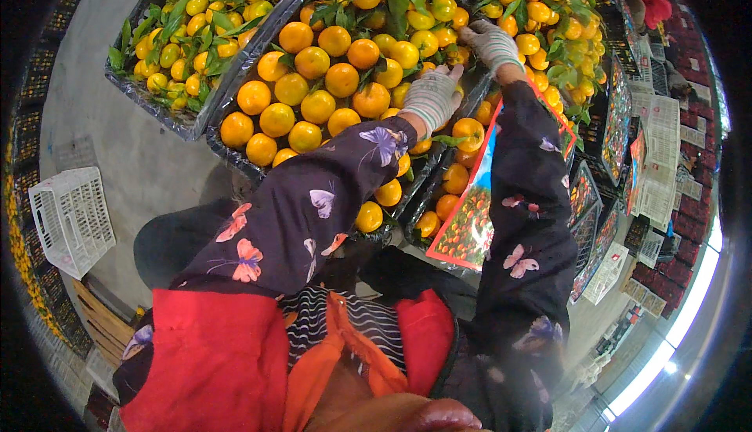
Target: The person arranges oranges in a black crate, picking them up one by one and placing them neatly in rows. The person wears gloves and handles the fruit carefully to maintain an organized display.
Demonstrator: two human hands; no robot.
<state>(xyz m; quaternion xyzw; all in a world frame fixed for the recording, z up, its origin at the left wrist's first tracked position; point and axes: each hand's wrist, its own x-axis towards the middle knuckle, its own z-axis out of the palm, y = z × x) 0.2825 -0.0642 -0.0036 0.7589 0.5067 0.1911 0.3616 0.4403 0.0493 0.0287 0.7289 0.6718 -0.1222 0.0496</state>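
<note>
My left hand (432,96), in a pale striped knit glove, lies over oranges at the right side of a plastic-lined crate. Its fingertips reach in among the fruit, and whether they grip one is hidden. Just beyond it, my right hand (491,44), gloved alike, reaches palm down to the fruit between the lined crate and the leafy heap to the right. Its fingers hide what they touch. Rows of smooth oranges (318,106) fill the near part of the crate, with leafy yellow-orange fruit (420,21) behind them.
A second lined crate of leafy fruit (182,56) stands at upper left. Under my right forearm lies a printed sheet (470,220) over another crate of oranges. A white plastic basket (73,220) sits on the concrete floor at left. Stacked crates (655,156) line the right.
</note>
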